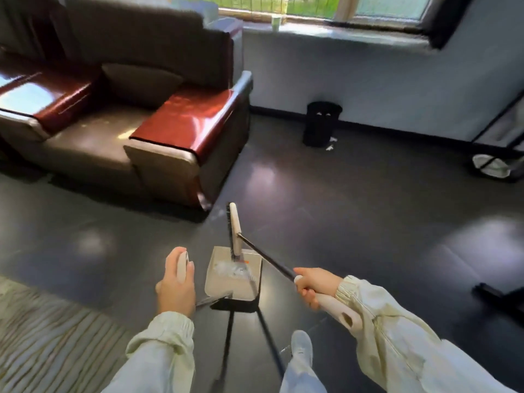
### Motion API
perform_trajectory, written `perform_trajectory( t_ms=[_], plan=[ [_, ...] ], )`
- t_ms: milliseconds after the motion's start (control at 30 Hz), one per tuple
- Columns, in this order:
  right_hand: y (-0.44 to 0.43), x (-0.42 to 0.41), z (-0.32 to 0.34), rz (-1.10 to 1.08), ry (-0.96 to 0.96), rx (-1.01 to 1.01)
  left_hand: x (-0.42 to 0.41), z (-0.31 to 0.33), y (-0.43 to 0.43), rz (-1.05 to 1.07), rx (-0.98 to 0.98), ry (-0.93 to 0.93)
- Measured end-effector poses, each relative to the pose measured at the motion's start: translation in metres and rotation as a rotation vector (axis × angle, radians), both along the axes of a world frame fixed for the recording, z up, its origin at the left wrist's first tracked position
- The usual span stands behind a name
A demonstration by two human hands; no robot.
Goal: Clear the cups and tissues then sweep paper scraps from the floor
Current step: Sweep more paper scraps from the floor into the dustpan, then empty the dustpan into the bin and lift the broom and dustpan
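My left hand [175,282] grips the white handle top of a beige dustpan [226,287], which hangs just above the dark floor with white paper scraps [231,269] inside it. My right hand [314,285] grips the white grip of a broom; its black shaft [266,258] slants up-left to the cream broom head [234,228], whose lower end sits over the dustpan's far edge. A few white paper scraps [330,144] lie on the floor beside a black waste bin [320,123] against the far wall.
A brown leather armchair [136,114] with glossy red armrests stands at the left. A paper cup [276,22] sits on the windowsill. A wheeled cart [499,154] is at the right edge, a striped rug [42,336] at the lower left. My shoe [302,347] is below the dustpan.
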State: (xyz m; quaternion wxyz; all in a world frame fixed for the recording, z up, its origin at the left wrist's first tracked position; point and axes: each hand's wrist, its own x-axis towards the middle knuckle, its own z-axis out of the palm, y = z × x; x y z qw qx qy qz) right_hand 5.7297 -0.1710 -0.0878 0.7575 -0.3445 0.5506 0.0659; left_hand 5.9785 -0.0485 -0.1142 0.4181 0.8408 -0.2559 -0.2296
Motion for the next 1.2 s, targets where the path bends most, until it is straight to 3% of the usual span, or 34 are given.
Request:
perform_trajectory(
  t_ms=[300,533,833,1067,1200],
  plan=[
    [-0.096,-0.13,0.019,-0.203,0.088,-0.19,-0.104,0.013,-0.145,-0.128,-0.104,-0.023],
    [-0.206,-0.184,0.05,-0.512,-0.02,-0.256,-0.148,0.046,-0.266,-0.157,-0.236,0.004],
    [-0.359,-0.174,0.062,-0.64,-0.115,-0.389,-0.126,0.073,-0.461,-0.283,-0.362,-0.085],
    [-0.464,-0.119,0.036,-0.691,-0.101,-0.525,-0.066,0.099,-0.628,-0.419,-0.433,-0.137],
    [-0.525,-0.097,0.04,-0.797,-0.167,-0.503,-0.042,0.125,-0.721,-0.512,-0.462,-0.201]
  ],
)
